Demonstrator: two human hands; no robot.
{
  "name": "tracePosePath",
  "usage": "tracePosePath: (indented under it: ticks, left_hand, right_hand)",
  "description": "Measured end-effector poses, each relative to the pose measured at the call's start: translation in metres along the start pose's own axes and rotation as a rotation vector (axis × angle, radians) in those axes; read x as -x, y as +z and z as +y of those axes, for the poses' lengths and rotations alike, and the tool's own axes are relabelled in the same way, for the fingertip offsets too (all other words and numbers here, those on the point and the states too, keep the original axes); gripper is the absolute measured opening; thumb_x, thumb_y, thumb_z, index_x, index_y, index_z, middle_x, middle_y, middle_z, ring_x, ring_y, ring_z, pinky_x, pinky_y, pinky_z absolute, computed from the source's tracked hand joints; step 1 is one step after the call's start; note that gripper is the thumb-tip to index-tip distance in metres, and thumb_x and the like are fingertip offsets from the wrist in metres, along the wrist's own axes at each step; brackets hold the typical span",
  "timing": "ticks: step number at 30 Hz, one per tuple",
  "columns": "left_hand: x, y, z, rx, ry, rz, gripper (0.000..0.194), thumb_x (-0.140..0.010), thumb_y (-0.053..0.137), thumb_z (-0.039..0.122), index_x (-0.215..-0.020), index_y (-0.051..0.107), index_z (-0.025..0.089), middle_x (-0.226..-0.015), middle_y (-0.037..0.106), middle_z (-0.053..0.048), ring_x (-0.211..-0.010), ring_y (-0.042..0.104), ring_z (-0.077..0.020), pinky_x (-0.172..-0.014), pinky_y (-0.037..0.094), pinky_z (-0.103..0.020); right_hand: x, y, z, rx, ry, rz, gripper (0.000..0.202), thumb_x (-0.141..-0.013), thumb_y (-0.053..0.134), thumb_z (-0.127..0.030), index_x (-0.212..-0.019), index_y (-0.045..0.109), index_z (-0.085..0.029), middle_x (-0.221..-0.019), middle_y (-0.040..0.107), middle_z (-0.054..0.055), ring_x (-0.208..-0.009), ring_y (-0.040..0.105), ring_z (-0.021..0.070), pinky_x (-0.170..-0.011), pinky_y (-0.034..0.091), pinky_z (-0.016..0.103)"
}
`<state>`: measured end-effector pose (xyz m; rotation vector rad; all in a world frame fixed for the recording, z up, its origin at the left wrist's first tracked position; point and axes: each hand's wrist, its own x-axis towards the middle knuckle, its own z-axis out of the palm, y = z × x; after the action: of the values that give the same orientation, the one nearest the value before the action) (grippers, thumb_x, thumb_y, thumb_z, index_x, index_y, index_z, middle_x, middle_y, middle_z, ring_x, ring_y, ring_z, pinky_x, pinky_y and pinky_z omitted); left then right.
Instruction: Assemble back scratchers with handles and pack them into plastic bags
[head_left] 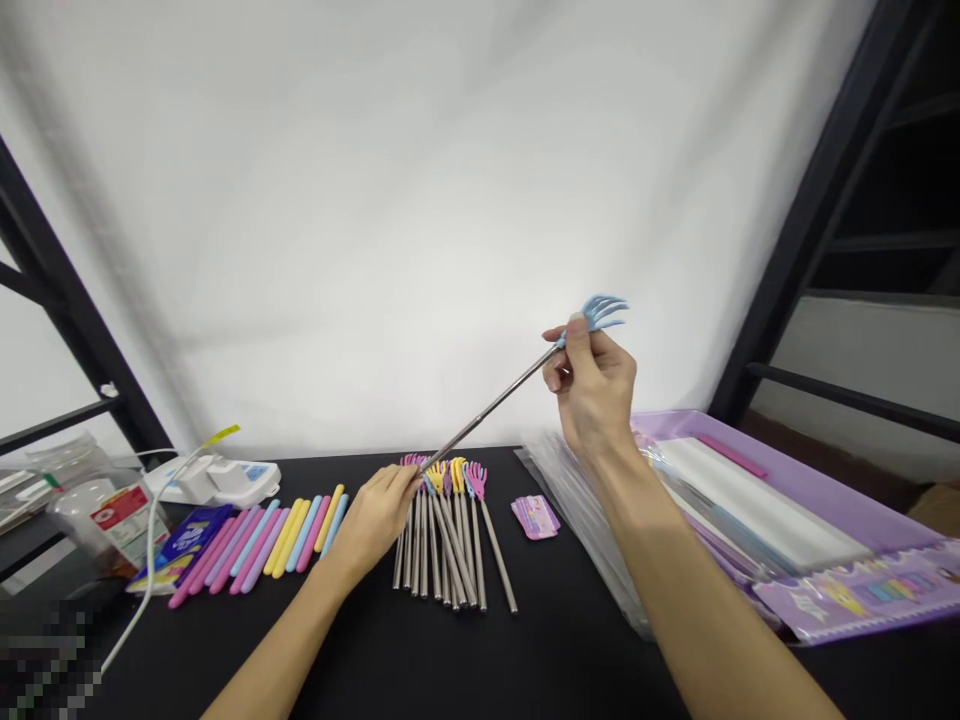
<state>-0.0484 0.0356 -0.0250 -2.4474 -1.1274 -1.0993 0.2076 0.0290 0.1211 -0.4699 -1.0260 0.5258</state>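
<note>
A back scratcher (pixel 480 415) with a light blue claw head and an extended metal rod slants up to the right between my hands. My right hand (pixel 596 385) pinches it just below the claw. The lower end of the rod is in my left hand (pixel 379 512), whose closed fingers hide that end. Below the rod, several more back scratchers (pixel 450 540) lie on the black table (pixel 480 670), their pink, yellow, purple and blue claws toward the wall. To the left of my left hand, several coloured handle sleeves (pixel 255 540) lie side by side in a row.
A small stack of purple cards (pixel 535 516) lies right of the scratchers, beside clear plastic bags (pixel 585 530). A purple tray (pixel 847 500) with packaged items stands at the right. At the left are a power strip (pixel 240 484), a plastic jar (pixel 112 520), a blue packet (pixel 187 545) and a white cable (pixel 152 520).
</note>
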Motion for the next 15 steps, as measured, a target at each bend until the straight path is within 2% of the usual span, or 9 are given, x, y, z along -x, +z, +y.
tracePosePath:
  ticks: [2, 4, 6, 8, 10, 13, 15]
  left_hand:
    - [-0.005, 0.003, 0.009, 0.046, -0.017, 0.050, 0.022, -0.100, 0.036, 0.025, -0.107, 0.056, 0.018, -0.090, 0.064, -0.007, -0.082, 0.062, -0.0190, -0.076, 0.051, -0.032]
    - [-0.014, 0.005, 0.025, 0.097, -0.046, 0.134, 0.022, -0.100, 0.037, 0.024, -0.109, 0.055, 0.018, -0.093, 0.064, -0.008, -0.086, 0.062, -0.0194, -0.079, 0.050, -0.033]
    - [-0.024, 0.003, 0.041, 0.170, -0.097, 0.224, 0.020, -0.099, 0.038, 0.025, -0.106, 0.056, 0.018, -0.092, 0.064, -0.007, -0.084, 0.061, -0.0184, -0.080, 0.049, -0.031]
    - [-0.033, -0.005, 0.053, 0.272, -0.198, 0.244, 0.021, -0.099, 0.038, 0.027, -0.098, 0.056, 0.018, -0.083, 0.061, -0.004, -0.073, 0.058, -0.0149, -0.072, 0.047, -0.028]
    - [-0.037, -0.016, 0.056, 0.430, -0.313, 0.160, 0.025, -0.098, 0.040, 0.034, -0.089, 0.056, 0.018, -0.068, 0.051, 0.001, -0.059, 0.047, -0.0110, -0.059, 0.041, -0.024]
    - [-0.040, -0.031, 0.050, 0.904, -0.452, -0.116, 0.033, -0.095, 0.044, 0.047, -0.085, 0.054, 0.017, -0.056, 0.029, 0.008, -0.046, 0.025, -0.0070, -0.044, 0.024, -0.020]
    - [-0.042, -0.036, 0.047, 1.218, -0.533, -0.294, 0.037, -0.094, 0.044, 0.052, -0.084, 0.052, 0.018, -0.055, 0.021, 0.010, -0.043, 0.015, -0.0056, -0.041, 0.016, -0.018]
  right_hand:
    - [0.005, 0.005, 0.002, 0.044, -0.022, 0.026, 0.034, -0.079, 0.069, -0.052, -0.069, 0.065, -0.019, -0.058, 0.054, -0.003, -0.042, 0.041, 0.0065, -0.041, 0.028, 0.025]
    - [0.018, 0.013, 0.010, 0.077, 0.029, -0.011, 0.031, -0.078, 0.070, -0.050, -0.070, 0.067, -0.019, -0.053, 0.051, -0.004, -0.042, 0.040, 0.0071, -0.041, 0.027, 0.025]
    - [0.037, 0.024, 0.023, 0.074, 0.208, -0.191, 0.030, -0.077, 0.071, -0.049, -0.070, 0.068, -0.019, -0.049, 0.047, -0.005, -0.042, 0.037, 0.0071, -0.042, 0.025, 0.024]
    - [0.055, 0.035, 0.037, 0.067, 0.295, -0.319, 0.032, -0.073, 0.075, -0.047, -0.061, 0.067, -0.019, -0.047, 0.045, -0.005, -0.043, 0.036, 0.0072, -0.042, 0.024, 0.024]
    - [0.066, 0.040, 0.047, 0.045, 0.352, -0.424, 0.032, -0.074, 0.074, -0.049, -0.062, 0.069, -0.019, -0.045, 0.041, -0.006, -0.043, 0.034, 0.0071, -0.044, 0.024, 0.023]
    - [0.070, 0.038, 0.056, 0.000, 0.418, -0.550, 0.030, -0.075, 0.073, -0.049, -0.070, 0.074, -0.019, -0.045, 0.040, -0.007, -0.043, 0.033, 0.0069, -0.045, 0.024, 0.023]
    - [0.066, 0.033, 0.060, -0.041, 0.463, -0.600, 0.033, -0.077, 0.070, -0.051, -0.071, 0.073, -0.018, -0.048, 0.045, -0.005, -0.043, 0.035, 0.0071, -0.046, 0.026, 0.024]
